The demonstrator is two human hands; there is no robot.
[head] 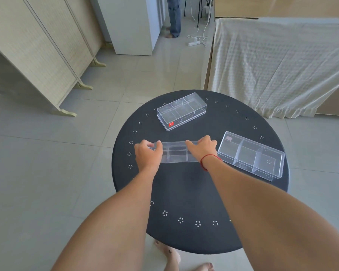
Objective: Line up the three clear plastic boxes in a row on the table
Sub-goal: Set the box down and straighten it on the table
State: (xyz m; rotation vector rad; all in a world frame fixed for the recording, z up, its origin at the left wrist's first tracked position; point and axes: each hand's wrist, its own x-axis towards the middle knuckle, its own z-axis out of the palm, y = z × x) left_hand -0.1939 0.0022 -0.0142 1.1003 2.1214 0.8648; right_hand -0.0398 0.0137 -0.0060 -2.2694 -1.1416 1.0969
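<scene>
Clear near box (174, 153) sits clasped between left grip (148, 151) and right grip (202, 146).

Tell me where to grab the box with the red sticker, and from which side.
Take the sticker box by its two short ends, one hand on each, coming from above. It lies flat and skewed on the table, long and shallow, free on all sides; end grips probably make turning it into line easiest.

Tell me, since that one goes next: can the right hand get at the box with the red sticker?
Probably yes: bare table lies between the right hand and that box, though the hand now holds another box.
</scene>
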